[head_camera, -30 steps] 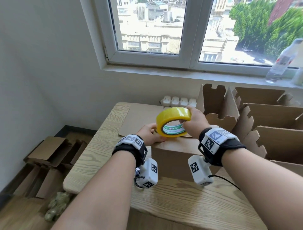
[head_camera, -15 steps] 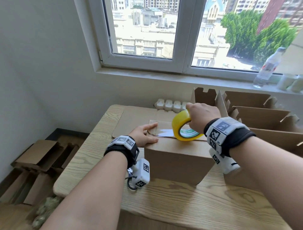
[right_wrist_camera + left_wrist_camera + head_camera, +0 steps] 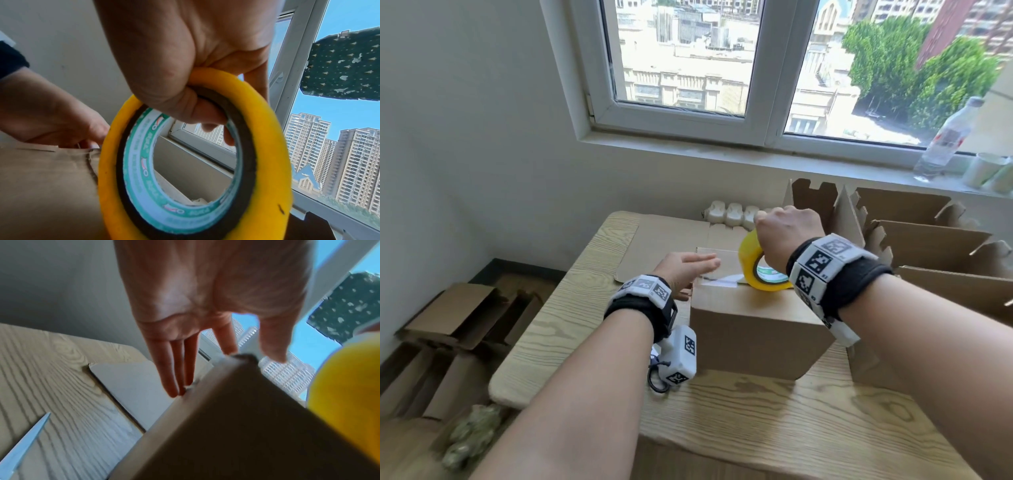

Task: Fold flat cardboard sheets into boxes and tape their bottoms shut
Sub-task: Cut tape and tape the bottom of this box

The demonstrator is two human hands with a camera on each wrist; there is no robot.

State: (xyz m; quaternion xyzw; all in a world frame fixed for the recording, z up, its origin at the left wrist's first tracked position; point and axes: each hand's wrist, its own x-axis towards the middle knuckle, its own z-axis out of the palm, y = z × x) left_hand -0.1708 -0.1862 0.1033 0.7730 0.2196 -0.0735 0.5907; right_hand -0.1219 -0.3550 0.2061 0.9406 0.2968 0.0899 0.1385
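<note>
A folded brown cardboard box point(image 3: 756, 329) stands on the wooden table point(image 3: 756, 421), its closed flaps facing up. My right hand point(image 3: 786, 236) grips a yellow tape roll point(image 3: 750, 263), thumb through its core, and holds it on edge on the box top. A strip of clear tape point(image 3: 722, 281) runs from the roll leftward along the seam. My left hand point(image 3: 688, 270) lies flat with straight fingers at the box's left top edge, fingertips point(image 3: 174, 391) touching it. The roll point(image 3: 195, 162) fills the right wrist view; the box corner point(image 3: 236, 402) shows in the left wrist view.
Several folded open boxes point(image 3: 928, 246) crowd the table's right side. A flat cardboard sheet point(image 3: 664, 240) lies behind the box, with a white egg tray point(image 3: 732, 214) at the wall. Cardboard pieces point(image 3: 448, 325) lie on the floor at left. A bottle point(image 3: 945, 137) stands on the windowsill.
My right hand has lowered the roll onto the box top and drawn it rightward, laying tape along the seam. My left hand has flattened at the box's left edge.
</note>
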